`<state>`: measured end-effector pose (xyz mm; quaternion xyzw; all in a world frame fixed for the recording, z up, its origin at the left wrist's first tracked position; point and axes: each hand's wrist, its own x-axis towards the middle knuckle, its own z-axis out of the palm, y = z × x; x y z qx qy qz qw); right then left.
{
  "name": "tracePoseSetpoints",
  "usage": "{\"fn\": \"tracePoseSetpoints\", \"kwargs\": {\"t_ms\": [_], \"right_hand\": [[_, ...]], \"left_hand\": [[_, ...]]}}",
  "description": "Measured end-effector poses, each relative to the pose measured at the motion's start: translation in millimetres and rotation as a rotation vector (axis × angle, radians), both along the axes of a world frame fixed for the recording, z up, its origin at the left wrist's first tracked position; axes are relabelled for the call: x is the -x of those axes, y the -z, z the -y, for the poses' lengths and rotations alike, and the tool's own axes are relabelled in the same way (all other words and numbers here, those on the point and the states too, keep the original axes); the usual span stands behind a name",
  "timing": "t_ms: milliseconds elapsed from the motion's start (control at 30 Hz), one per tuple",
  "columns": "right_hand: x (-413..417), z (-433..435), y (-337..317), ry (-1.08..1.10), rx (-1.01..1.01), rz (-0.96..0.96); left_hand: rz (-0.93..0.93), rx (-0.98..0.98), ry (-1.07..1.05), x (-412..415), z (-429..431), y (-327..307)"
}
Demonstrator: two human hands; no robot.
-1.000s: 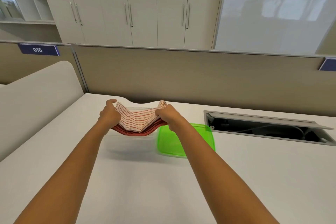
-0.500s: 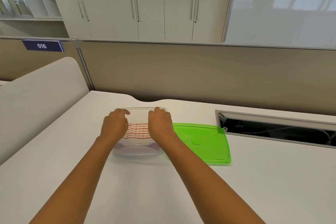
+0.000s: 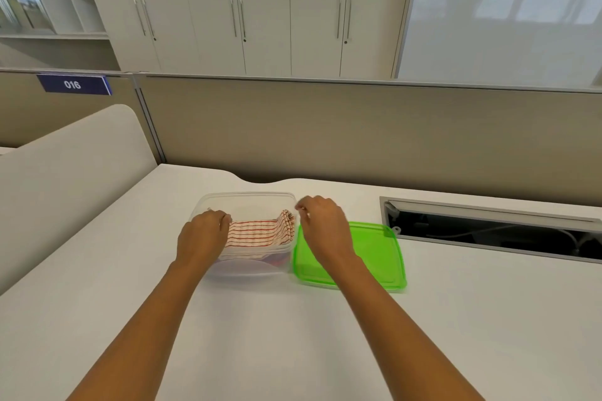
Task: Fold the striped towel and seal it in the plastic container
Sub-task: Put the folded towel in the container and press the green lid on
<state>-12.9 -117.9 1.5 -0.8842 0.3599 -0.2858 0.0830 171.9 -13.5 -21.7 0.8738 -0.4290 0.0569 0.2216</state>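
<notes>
Tucking the striped towel (image 3: 257, 233) into the plastic container (image 3: 247, 198), left hand (image 3: 203, 238) presses its edge, grip curled; right hand (image 3: 321, 225), grip loose and empty, hovers over the green lid (image 3: 374, 247) beside the container.

Both my arms are bare right up to the frame's edge, no sleeves, no watch, no rings on my left hand (image 3: 203, 234) or right hand (image 3: 322, 228).

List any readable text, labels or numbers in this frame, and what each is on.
"016": white digits on a blue sign fixed to the top of the desk partition, far left.
Nothing else: the container, green lid and towel show no readable print.
</notes>
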Motion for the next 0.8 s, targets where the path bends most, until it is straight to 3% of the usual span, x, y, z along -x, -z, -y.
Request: {"fn": "tracePoseSetpoints", "kwargs": {"t_ms": [167,433,667,800], "right_hand": [[67,9,32,0.039,-0.093,0.007],[126,-3,76,-0.062,-0.159,-0.296],[128,-7,82,-0.056,-0.098,-0.293],[131,-10,47,-0.068,-0.052,-0.207]], "left_hand": [[0.013,0.172,0.031,12,-12,3],[-0.007,0.275,0.069,41,-30,6],[-0.05,0.329,0.098,56,-38,5],[-0.096,0.388,0.126,60,-40,-3]]}}
